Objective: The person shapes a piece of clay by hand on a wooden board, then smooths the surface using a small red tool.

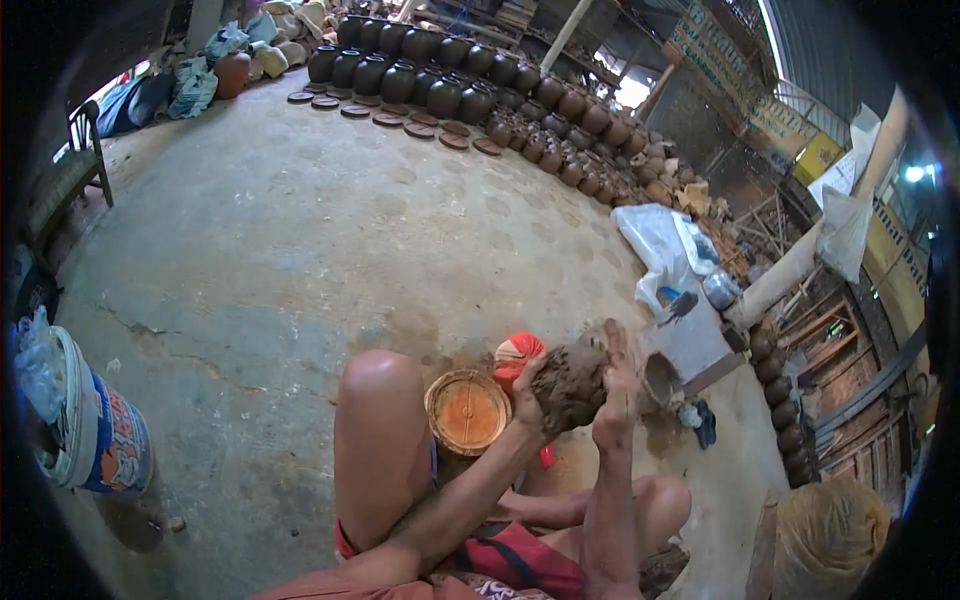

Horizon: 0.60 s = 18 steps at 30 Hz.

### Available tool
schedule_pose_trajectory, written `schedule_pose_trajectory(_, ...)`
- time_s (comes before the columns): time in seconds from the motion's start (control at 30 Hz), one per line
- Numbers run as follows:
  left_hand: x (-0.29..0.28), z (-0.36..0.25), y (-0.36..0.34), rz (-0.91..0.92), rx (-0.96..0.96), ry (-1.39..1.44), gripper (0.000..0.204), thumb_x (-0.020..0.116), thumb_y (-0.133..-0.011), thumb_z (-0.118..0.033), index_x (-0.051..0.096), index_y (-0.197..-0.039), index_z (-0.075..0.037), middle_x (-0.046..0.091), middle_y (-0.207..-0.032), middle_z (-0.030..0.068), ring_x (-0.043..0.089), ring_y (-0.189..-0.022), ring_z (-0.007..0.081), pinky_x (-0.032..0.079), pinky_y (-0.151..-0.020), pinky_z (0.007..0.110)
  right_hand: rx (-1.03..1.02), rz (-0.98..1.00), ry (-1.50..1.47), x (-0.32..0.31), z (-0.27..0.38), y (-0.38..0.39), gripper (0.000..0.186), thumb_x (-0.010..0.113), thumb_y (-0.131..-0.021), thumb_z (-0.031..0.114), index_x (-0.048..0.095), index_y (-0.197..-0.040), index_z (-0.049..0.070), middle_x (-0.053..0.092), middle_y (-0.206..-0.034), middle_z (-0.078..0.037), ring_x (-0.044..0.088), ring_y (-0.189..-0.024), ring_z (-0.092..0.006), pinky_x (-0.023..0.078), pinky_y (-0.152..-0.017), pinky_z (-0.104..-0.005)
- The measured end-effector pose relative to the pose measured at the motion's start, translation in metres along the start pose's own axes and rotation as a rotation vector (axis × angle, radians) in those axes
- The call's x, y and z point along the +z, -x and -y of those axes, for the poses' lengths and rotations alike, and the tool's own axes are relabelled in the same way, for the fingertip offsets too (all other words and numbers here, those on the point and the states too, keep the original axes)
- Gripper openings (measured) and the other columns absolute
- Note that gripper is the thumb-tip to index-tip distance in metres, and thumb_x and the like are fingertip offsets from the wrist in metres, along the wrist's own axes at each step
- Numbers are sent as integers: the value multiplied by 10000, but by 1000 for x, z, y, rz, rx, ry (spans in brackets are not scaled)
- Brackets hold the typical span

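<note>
My left hand (531, 396) grips the near left side of a lumpy mass of dark wet clay (570, 385), held up in front of me. My right hand (614, 375) is on the right side of the same lump, fingers pointing upward along it. Just left of the clay, a round shallow mould (467, 411) with an orange-brown inside and a cross line sits between my knees. A red, rounded bundle with a pale patch (517, 349) lies behind it, partly hidden by my left hand and the clay.
A printed white bucket (108, 435) stands at left, below a chair (65, 180). Rows of dark pots (400, 80) and flat discs (390, 119) line the back. A grey block (690, 335), plastic sheet (655, 245), post (775, 290) and yellowish sack (830, 530) are at right.
</note>
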<state>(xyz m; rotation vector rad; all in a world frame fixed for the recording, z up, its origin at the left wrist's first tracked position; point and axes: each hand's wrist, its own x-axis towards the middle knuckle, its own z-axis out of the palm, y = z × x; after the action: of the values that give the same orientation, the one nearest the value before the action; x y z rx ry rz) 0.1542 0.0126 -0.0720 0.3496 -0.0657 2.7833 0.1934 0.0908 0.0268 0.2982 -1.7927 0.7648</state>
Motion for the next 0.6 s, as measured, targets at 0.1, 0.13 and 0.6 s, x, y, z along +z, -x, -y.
schedule_pose_trajectory(0.1,-5,-23,6,41,-58,111,750,477,-1001,-618,599,-1420,-8,653,-1412,203,677,-1224,352,524,-1101,464,83,-49,-172,-24,1,-22,677,647,-997,421,542,-1507,-11,568,-1491,-232,606,-1300,-343,443,-1148,-483)
schedule_pose_trajectory(0.13,13,-35,9,47,-42,82,750,477,-1001,-618,599,-1420,-8,653,-1412,203,677,-1224,352,524,-1101,464,70,-57,-202,-32,6,-31,680,638,-1005,427,534,-1514,-11,568,-1490,-229,607,-1296,-337,439,-1152,-484)
schedule_pose_trajectory(0.6,51,-7,-4,-136,61,-45,1023,468,-947,-837,404,-1602,-53,532,-1533,180,530,-1398,328,446,-1154,542,238,508,-76,-68,24,-63,763,463,-1070,561,539,-1504,-61,620,-1452,-194,566,-1351,-256,417,-1148,-396)
